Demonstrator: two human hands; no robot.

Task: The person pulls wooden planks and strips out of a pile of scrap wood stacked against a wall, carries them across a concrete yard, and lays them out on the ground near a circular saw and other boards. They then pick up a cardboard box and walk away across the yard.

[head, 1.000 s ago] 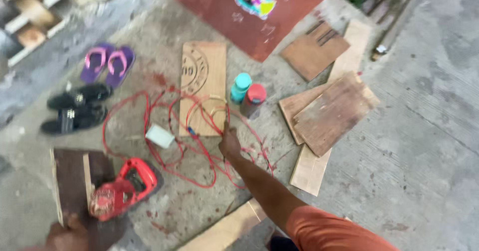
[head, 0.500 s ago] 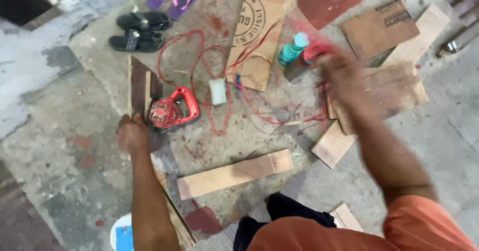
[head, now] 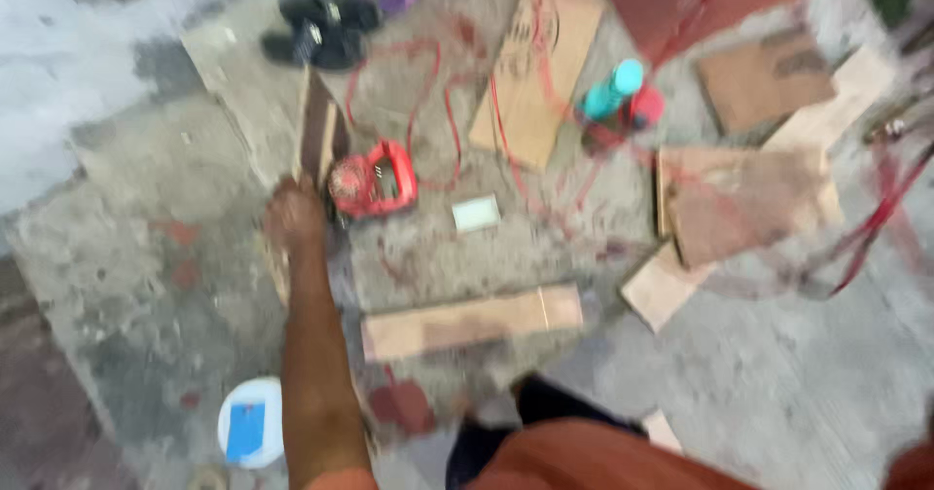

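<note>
Red power tool (head: 373, 181) lies on the concrete floor (head: 146, 256), just beside the left hand (head: 295, 216). The left hand rests at the lower end of a dark wooden board (head: 318, 130) that stands on edge; motion blur hides the fingers, so whether it grips the board cannot be told. The right hand is out of view. A red cord (head: 428, 91) loops from the tool across the floor toward a flat cardboard piece (head: 535, 72). A small white box (head: 476, 214) lies right of the tool. A long wooden plank (head: 472, 321) lies nearer the person. A teal bottle (head: 611, 89) stands beyond the cardboard piece. Black sandals (head: 316, 28) lie at the far left.
</note>
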